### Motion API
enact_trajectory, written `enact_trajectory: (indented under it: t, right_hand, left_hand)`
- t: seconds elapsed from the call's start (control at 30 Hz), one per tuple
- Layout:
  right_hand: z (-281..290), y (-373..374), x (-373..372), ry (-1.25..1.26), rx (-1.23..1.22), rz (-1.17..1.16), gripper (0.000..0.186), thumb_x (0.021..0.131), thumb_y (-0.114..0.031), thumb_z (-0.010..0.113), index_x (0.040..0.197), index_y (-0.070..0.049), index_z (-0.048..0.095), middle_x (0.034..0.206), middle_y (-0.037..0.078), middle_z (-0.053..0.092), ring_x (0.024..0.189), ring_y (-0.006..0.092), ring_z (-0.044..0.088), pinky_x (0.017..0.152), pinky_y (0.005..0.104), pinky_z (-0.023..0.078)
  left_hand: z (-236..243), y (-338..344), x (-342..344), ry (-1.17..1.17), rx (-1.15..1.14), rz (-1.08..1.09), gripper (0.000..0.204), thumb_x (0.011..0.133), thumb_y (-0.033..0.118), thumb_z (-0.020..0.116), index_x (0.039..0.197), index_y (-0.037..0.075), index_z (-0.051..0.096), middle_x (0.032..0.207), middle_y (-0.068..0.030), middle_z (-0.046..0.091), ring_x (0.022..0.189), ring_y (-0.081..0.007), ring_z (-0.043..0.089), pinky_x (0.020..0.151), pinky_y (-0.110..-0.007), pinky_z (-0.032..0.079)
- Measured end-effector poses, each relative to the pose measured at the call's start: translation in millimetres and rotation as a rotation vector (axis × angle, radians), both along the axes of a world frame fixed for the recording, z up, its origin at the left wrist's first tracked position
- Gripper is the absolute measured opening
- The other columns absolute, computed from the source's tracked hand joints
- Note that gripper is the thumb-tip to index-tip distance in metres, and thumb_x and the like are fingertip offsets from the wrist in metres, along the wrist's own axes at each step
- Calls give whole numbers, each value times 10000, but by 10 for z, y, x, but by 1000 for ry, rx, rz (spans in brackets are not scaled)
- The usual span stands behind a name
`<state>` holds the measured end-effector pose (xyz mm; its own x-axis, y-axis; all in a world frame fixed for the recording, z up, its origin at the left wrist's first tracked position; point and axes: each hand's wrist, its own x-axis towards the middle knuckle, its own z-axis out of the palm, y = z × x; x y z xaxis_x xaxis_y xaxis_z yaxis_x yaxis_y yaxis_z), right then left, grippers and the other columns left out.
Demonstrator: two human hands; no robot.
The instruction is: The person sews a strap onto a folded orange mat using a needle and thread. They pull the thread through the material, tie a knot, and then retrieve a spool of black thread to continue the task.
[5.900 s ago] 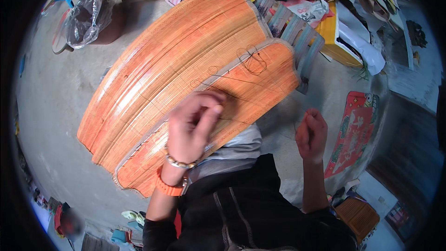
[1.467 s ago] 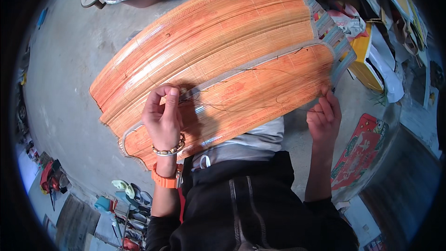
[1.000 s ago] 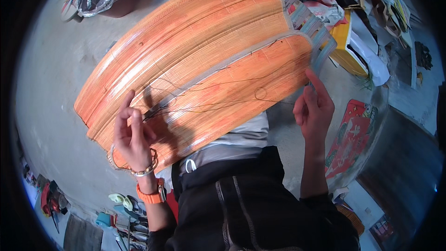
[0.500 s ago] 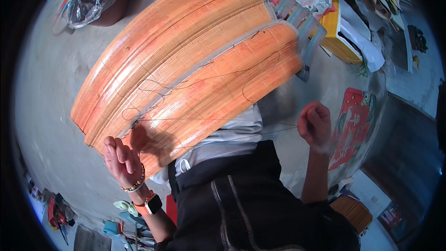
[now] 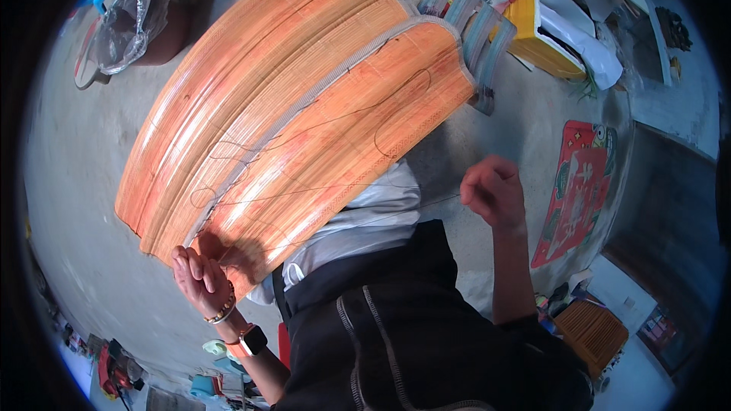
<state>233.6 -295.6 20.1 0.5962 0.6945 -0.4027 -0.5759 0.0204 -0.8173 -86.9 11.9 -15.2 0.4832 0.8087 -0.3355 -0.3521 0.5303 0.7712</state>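
Note:
An orange woven mat [image 5: 365, 125] with a grey cloth binding strip [image 5: 308, 97] lies across my lap, its folds running from lower left to upper right. My left hand [image 5: 199, 281] is closed at the mat's near left end, fingers curled over its edge beside the end of the strip. The thumb is hidden. Off the mat to the right, my right hand [image 5: 495, 192] is raised with its fingers pinched together. A thin dark thread [image 5: 438, 202] runs from these fingers back toward the mat, where more thread lies in loose loops. Whether a needle is in the pinch does not show.
A striped cloth [image 5: 464, 19] lies beyond the mat's right end, near a yellow box [image 5: 537, 46]. On the floor at right is a red printed mat [image 5: 575, 190]. A bin lined with clear plastic [image 5: 141, 27] stands at upper left, and a wooden stool-like piece [image 5: 592, 331] at lower right.
The view has shifted slightly, moving the mat left in the picture. My left fingers are curled more tightly. My right hand, still pinched, appears further left and slightly higher, with the thread still trailing from it.

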Motion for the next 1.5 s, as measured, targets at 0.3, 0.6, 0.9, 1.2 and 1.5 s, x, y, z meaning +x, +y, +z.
enact_trajectory:
  t: [0.3,0.6,0.9,1.2,1.5]
  right_hand:
    - [-48,36,-16,-24,108,87,221,926,-145,531,776,15,569,681,153,608,466,125,505,407,220,379]
    - [-23,244,-47,-11,302,175,205,891,-137,591,798,45,599,661,154,605,482,133,521,431,225,418]
    - [44,388,-60,-1,330,255,186,869,-137,623,817,42,631,630,150,610,462,126,529,404,219,410]
    - [30,314,-31,18,178,218,114,824,60,508,771,31,605,556,134,577,412,123,480,372,230,370]
    - [64,394,-38,-1,19,218,145,830,61,465,769,46,596,531,107,556,389,90,439,370,220,348]
  left_hand:
    - [280,-62,367,259,295,-215,80,948,61,442,953,-12,477,572,-38,461,361,-60,307,335,-181,259]
    - [549,-560,1586,469,619,-756,71,885,40,569,846,-10,600,633,-30,626,457,-54,520,408,-186,388]
    - [309,-769,1948,443,65,-1053,71,873,53,602,890,-14,614,725,-59,642,407,-55,479,377,-193,369]
    - [209,-230,1716,49,-278,-565,134,932,113,516,914,8,597,841,-89,646,334,-16,349,316,-160,247]
    - [192,68,1514,417,105,-492,99,883,88,592,854,-4,614,1039,-152,656,410,-52,446,369,-173,341]
